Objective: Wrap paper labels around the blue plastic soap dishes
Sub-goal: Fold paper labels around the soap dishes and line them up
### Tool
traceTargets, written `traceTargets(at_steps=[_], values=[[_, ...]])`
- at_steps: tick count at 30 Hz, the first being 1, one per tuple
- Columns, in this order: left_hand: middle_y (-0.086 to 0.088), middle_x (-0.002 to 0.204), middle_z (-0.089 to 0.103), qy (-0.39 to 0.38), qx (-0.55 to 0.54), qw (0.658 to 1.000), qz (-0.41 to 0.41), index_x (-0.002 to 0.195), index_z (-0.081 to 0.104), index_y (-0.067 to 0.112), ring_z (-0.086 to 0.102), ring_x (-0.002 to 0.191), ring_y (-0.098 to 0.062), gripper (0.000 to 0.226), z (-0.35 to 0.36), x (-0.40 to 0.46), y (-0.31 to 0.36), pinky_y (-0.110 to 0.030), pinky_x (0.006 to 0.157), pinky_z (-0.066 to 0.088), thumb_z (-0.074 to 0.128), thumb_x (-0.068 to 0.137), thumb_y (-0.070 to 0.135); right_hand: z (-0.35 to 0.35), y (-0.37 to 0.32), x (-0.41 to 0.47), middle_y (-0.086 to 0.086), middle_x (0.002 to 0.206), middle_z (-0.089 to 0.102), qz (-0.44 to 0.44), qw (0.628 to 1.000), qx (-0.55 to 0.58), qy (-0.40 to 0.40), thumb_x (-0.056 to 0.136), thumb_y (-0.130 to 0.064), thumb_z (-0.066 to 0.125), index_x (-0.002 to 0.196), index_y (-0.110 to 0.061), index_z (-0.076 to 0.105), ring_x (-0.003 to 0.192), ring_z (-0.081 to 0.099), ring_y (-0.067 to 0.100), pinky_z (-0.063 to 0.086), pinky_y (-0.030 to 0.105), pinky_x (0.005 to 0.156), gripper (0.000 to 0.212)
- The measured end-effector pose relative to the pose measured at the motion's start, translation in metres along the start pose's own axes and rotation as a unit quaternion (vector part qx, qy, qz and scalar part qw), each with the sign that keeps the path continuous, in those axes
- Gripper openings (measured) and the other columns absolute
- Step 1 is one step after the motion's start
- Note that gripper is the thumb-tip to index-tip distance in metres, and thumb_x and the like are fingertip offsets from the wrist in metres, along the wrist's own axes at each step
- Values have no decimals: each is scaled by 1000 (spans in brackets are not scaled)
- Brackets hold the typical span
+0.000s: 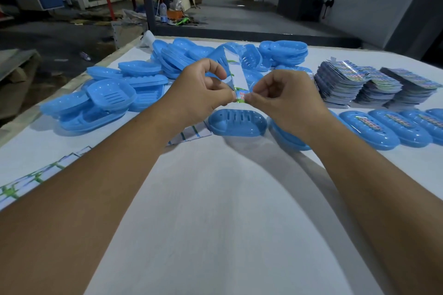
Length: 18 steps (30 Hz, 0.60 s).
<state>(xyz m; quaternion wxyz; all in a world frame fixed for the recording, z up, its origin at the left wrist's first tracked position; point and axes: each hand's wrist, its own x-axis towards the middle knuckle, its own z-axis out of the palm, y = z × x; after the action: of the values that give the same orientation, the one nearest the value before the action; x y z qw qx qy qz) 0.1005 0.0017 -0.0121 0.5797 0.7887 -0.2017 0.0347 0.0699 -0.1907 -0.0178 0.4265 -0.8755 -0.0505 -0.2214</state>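
Note:
A white paper label strip [236, 76] stands up between my hands, its printed lower end pinched from both sides. My left hand [203, 88] pinches it with thumb and fingertips, and my right hand [280, 96] pinches the same end from the right. Just below the hands a blue soap dish [237, 123] lies upside down on the white table [215, 199], its slots facing up. Another blue dish [287, 137] lies partly under my right wrist.
Loose unlabelled blue dishes [112, 98] are heaped at the left and back. A row of labelled dishes [388, 127] runs along the right. Stacks of printed labels [359, 81] sit behind that row. Label backing strips [189, 134] lie near my left forearm and at the table's left edge.

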Motion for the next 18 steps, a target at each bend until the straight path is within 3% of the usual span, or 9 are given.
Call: traceTargets(at_steps=[2,6,10,13,18], values=[[5,77,77,-4,-3,1000,13,91,51,22,65,64,-5,32,1,-1,-1,-19,69,50,80,81,11,2,-3,-3,-1,72,73,-11,999,5,-30,84,-32,82,77,-23,74,62,60,7,55,34,69,13],[3,77,77,1,3,999,37,87,51,19,70,72,-9,32,2,-1,-3,-24,76,56,81,81,10,3,-9,-6,8,69,72,-20,998,32,-55,85,-41,78,76,-21,78,55,52,9,46,32,56,22],[2,78,77,1,21,999,46,84,51,19,69,74,-13,31,3,0,-3,-30,80,56,79,82,5,1,-11,-6,7,70,74,-14,997,30,-65,85,-39,80,79,-21,80,54,51,7,47,32,55,19],[2,79,77,1,27,998,55,82,50,19,70,74,-12,32,3,-1,-3,-25,77,57,78,82,4,1,-11,-6,16,74,73,-9,997,26,-68,85,-38,79,77,-21,80,59,50,14,49,35,59,19],[-2,80,77,-6,21,998,65,80,49,19,74,77,-15,34,4,-2,-2,-25,77,59,79,82,2,0,-11,-6,6,61,70,-10,998,4,-55,83,-34,75,68,-24,78,50,44,6,40,25,54,18]])
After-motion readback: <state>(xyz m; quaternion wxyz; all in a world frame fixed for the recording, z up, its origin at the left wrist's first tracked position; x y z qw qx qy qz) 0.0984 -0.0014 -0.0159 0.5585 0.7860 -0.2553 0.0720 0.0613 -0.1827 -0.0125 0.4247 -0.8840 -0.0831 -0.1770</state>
